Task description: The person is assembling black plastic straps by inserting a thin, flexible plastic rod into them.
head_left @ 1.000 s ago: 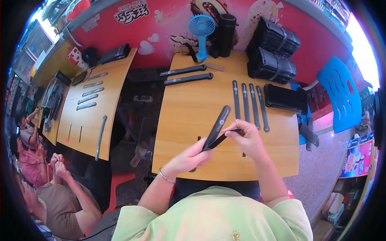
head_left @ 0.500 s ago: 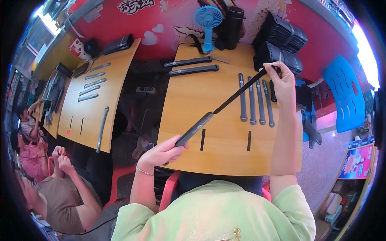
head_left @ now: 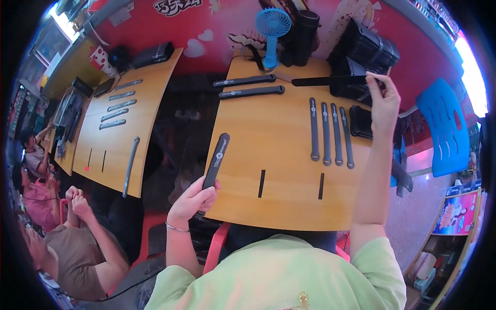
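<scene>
My left hand [head_left: 192,202] is closed round the lower end of a dark grey strap [head_left: 216,159], held up tilted at the table's left edge. The strap has a rounded tip and pale print. Raised over the far right of the table, my right hand [head_left: 383,106] pinches one end of a flat black strip [head_left: 328,81], which points left. Strap and strip are well apart. Below my right hand's strip, several grey straps with ring-like near ends [head_left: 325,134] lie side by side. Two longer dark straps [head_left: 251,93] lie at the far left of the tabletop.
Two short black strips [head_left: 262,183] mark the wooden table [head_left: 289,206]. A blue fan [head_left: 272,31], a black cylinder [head_left: 306,39] and stacked black cases [head_left: 364,46] stand at the back. A blue chair [head_left: 442,126] is right. Another person [head_left: 85,248] sits left, beside a second table [head_left: 124,155].
The black strip has come away from the end of the grey strap. My right hand has moved up and right with the strip; my left hand has drawn left, tilting the strap more upright.
</scene>
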A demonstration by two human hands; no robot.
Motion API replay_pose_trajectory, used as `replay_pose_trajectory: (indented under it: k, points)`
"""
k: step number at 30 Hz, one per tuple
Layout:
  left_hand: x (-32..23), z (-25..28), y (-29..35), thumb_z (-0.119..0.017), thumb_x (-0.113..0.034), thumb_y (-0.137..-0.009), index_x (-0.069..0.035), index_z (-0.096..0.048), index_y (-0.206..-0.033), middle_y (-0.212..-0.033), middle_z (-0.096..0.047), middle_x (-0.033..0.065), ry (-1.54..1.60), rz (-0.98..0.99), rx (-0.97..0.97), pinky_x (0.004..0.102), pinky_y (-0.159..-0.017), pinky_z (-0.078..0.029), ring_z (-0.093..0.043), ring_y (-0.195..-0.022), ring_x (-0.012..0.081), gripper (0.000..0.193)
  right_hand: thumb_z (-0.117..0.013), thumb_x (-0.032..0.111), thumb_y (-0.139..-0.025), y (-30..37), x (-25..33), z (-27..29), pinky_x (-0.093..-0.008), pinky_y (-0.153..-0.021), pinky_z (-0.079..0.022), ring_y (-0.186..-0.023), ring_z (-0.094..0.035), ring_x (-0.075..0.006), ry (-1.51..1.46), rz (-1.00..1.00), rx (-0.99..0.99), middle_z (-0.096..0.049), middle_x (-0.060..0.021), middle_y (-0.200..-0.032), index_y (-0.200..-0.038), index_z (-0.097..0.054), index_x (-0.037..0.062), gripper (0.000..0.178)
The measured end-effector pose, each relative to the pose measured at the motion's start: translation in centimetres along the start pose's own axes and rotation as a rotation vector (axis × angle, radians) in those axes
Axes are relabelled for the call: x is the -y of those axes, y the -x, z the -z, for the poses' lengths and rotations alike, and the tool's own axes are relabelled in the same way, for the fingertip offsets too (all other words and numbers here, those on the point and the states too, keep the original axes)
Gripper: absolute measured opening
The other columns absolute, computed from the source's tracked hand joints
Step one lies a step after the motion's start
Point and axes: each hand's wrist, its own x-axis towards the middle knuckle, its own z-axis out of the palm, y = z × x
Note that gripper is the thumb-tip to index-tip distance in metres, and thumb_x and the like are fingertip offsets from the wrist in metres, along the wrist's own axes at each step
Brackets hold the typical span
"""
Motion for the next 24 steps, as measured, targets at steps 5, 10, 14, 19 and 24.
replay_pose_trajectory:
  k: [5, 10, 14, 19, 24]
  points:
    - [0.4, 0.3, -0.6, -0.043, -0.011, -0.095, -0.003, -0.045, -0.105, -0.065, -0.035, -0.0057, 0.078, -0.056, -0.018, 0.0165, -0.043, -0.022, -0.029, -0.050, 0.0013, 0.013, -0.066, 0.005, -0.082, 0.5, -1.4, -2.7, -0.0158, -0.059, -0.037, -0.066, -0.045, 0.0001, 0.119, 0.096, 0.029, -0.060, 0.0045, -0.073, -0.094, -0.067, 0.0034, 0.012]
    - [0.9, 0.1, -1.3, -0.043, -0.014, -0.096, -0.003, -0.046, -0.106, -0.066, -0.035, -0.0051, 0.079, -0.064, -0.067, 0.0164, -0.043, -0.023, -0.029, -0.050, 0.0018, 0.015, -0.066, 0.000, -0.073, 3.7, -4.2, -4.4, -0.0251, -0.062, -0.048, -0.072, -0.063, -0.0170, 0.302, 0.305, 0.227, -0.068, -0.0074, -0.083, -0.089, -0.067, 0.0083, 0.018]
    - [1.2, -0.2, -1.8, -0.039, -0.016, -0.098, -0.004, -0.046, -0.106, -0.066, -0.037, -0.0037, 0.144, -0.085, -0.086, 0.0171, -0.044, -0.025, -0.030, -0.050, 0.0031, 0.017, -0.067, 0.000, -0.067, 8.5, -5.0, -5.0, -0.0310, -0.064, -0.050, -0.075, -0.064, -0.0232, 0.412, 0.389, 0.413, -0.067, -0.0065, -0.084, -0.086, -0.067, 0.0118, 0.022]
    - [1.2, -0.6, -3.1, -0.034, -0.024, -0.099, -0.003, -0.047, -0.109, -0.066, -0.039, -0.0012, 0.251, -0.128, -0.111, 0.0187, -0.044, -0.028, -0.033, -0.050, 0.0050, 0.026, -0.069, 0.013, -0.070, 12.3, -5.7, -4.3, -0.0324, -0.067, -0.050, -0.079, -0.064, -0.0228, 0.514, 0.305, 0.689, -0.067, -0.0055, -0.088, -0.088, -0.065, 0.0112, 0.019]
    - [0.7, -1.6, -4.9, -0.031, -0.028, -0.099, -0.002, -0.043, -0.119, -0.072, -0.045, 0.0027, 0.433, -0.273, -0.075, 0.0222, -0.050, -0.034, -0.040, -0.055, 0.0093, 0.035, -0.071, 0.027, -0.071, 13.5, -5.3, -3.6, -0.0333, -0.071, -0.050, -0.088, -0.063, -0.0231, 0.516, 0.309, 0.758, -0.065, -0.0055, -0.099, -0.091, -0.065, 0.0101, 0.027]
